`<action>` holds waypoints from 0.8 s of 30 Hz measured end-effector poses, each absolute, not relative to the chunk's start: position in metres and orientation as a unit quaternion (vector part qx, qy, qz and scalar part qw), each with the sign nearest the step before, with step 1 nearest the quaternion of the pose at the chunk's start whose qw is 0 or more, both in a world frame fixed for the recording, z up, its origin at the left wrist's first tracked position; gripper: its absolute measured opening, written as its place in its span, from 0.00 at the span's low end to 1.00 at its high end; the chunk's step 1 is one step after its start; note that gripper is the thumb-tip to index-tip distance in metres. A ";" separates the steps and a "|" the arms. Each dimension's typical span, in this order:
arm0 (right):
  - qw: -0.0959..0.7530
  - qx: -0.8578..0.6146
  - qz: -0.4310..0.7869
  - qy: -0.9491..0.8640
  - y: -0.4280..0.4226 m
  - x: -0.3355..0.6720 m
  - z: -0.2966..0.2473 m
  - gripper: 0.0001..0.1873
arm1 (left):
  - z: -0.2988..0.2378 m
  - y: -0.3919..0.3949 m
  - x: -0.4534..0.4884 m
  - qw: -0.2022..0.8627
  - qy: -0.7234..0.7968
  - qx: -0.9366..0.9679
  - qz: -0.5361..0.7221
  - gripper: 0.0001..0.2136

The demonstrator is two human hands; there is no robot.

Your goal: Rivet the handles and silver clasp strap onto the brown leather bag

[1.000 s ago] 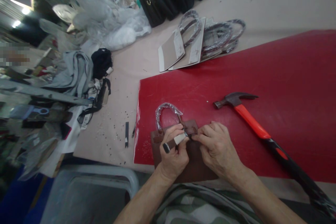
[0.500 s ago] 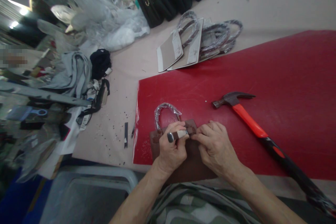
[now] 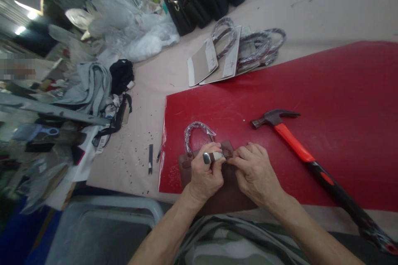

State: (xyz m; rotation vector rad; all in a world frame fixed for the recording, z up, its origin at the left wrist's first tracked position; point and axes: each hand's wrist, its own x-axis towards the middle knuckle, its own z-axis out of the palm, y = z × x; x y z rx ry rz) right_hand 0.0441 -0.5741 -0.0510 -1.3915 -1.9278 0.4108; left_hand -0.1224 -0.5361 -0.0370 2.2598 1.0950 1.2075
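Note:
My left hand (image 3: 205,169) is closed around a short punch-like tool (image 3: 214,157) with a rounded metal end and a pale and brown shaft. The tool's tip meets a brown leather panel (image 3: 214,198) near a small strap tab (image 3: 227,148); my fingers partly hide the contact. My right hand (image 3: 255,169) is closed, its fingertips pinching at the tab's lower right side. A handle wrapped in clear plastic (image 3: 188,134) arches from the panel's top edge. The panel lies on a red board (image 3: 311,78), close to my body.
On the board to the right rests a claw hammer (image 3: 292,140) with an orange and black handle. Behind lie beige panels with wrapped handles (image 3: 203,64) and several black bags (image 3: 199,4). A dark strip (image 3: 151,159) and scattered bits are at left, above a grey bin (image 3: 108,203).
The view has shifted slightly. Both hands keep their hold at the same spot on the leather, and the tool is nearly still.

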 end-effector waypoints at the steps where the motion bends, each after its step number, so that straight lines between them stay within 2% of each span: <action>1: 0.354 -0.539 0.159 -0.748 -0.574 0.044 -0.051 0.13 | -0.037 -0.536 -0.122 0.175 0.386 0.799 0.426 0.07; 11: 0.373 -0.539 0.150 -0.740 -0.575 0.044 -0.055 0.17 | -0.036 -0.534 -0.118 0.206 0.398 0.791 0.416 0.07; 15: 0.393 -0.580 0.069 -0.710 -0.581 0.070 -0.040 0.15 | -0.038 -0.533 -0.119 0.240 0.405 0.779 0.413 0.07; 17: 0.355 -0.629 -0.009 -0.692 -0.589 0.094 -0.033 0.13 | -0.041 -0.533 -0.119 0.253 0.401 0.768 0.430 0.08; 19: 0.267 -0.685 -0.058 -0.675 -0.598 0.119 -0.027 0.15 | -0.043 -0.532 -0.119 0.260 0.395 0.763 0.441 0.09; 22: 0.131 -0.748 -0.011 -0.650 -0.607 0.144 -0.023 0.16 | -0.044 -0.532 -0.119 0.267 0.391 0.762 0.442 0.09; 24: 0.120 -0.781 0.076 -0.608 -0.608 0.148 -0.018 0.12 | -0.044 -0.531 -0.119 0.273 0.392 0.760 0.441 0.09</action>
